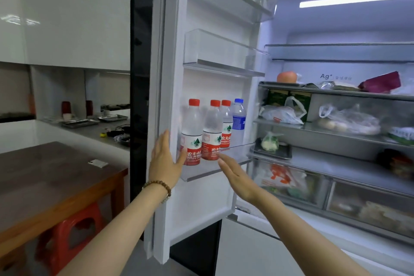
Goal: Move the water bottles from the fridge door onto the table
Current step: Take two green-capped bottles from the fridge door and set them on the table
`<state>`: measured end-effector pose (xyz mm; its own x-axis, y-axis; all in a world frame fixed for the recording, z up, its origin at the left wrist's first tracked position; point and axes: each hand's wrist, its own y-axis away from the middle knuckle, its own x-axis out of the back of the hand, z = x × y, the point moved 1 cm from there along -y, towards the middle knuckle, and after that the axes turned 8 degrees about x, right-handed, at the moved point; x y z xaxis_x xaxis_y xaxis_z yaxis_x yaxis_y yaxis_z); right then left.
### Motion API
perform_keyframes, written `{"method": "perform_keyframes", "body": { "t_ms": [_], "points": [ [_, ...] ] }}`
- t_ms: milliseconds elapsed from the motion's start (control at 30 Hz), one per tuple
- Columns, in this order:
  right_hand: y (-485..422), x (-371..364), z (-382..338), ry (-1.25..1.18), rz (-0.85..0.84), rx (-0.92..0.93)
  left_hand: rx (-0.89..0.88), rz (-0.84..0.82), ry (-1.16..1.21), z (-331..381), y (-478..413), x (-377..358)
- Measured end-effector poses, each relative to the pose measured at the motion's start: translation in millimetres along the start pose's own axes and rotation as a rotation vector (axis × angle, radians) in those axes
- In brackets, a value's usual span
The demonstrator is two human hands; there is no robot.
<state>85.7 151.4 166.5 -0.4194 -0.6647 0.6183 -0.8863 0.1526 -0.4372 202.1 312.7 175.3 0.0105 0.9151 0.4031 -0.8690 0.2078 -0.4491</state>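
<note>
In the door bin (215,171), four bottles (211,130); both hands (164,159) empty.

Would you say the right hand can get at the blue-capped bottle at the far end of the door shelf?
Probably yes: the right hand is open just before the door shelf, and the blue-capped bottle stands at the open, fridge-side end with its top clear.

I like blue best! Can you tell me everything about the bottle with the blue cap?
The blue-capped bottle is clear plastic with a blue label around its middle. It stands upright in the lowest fridge door shelf, at the end nearest the fridge interior, right beside a red-capped bottle. Its cap is on. Neither of the hands touches it.
</note>
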Motion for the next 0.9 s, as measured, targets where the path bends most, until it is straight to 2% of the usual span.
{"method": "perform_keyframes", "body": {
  "t_ms": [100, 200, 300, 433, 567, 733, 900],
  "points": [
    [35.0, 56.7, 19.0, 0.068, 0.055, -0.07, -0.058, 0.115, -0.034, 33.7, 13.0, -18.8],
    [80.6, 127.3, 31.5, 0.128, 0.151, -0.095, -0.255, 0.135, -0.087, 76.5, 33.2, -56.1],
    [138.5, 204.4, 41.7, 0.272, 0.266, -0.121, -0.406, -0.006, -0.058, 126.4, 60.9, -111.1],
    [223.8, 306.1, 43.6, 0.402, 0.356, -0.192, -0.433, -0.256, 0.032, 200.3, 109.8, -194.9],
    [296.9, 395.7, 32.1, 0.57, 0.448, -0.263, -0.525, -0.357, 0.054, 276.4, 158.6, -269.3],
    [360.8, 470.3, 19.0, 0.66, 0.55, -0.329, -0.612, -0.474, 0.169, 364.8, 221.0, -340.9],
    [384.2, 510.1, 35.4, 0.625, 0.681, -0.426, -0.666, -0.618, 0.283, 424.1, 254.1, -400.4]
  ]
}}
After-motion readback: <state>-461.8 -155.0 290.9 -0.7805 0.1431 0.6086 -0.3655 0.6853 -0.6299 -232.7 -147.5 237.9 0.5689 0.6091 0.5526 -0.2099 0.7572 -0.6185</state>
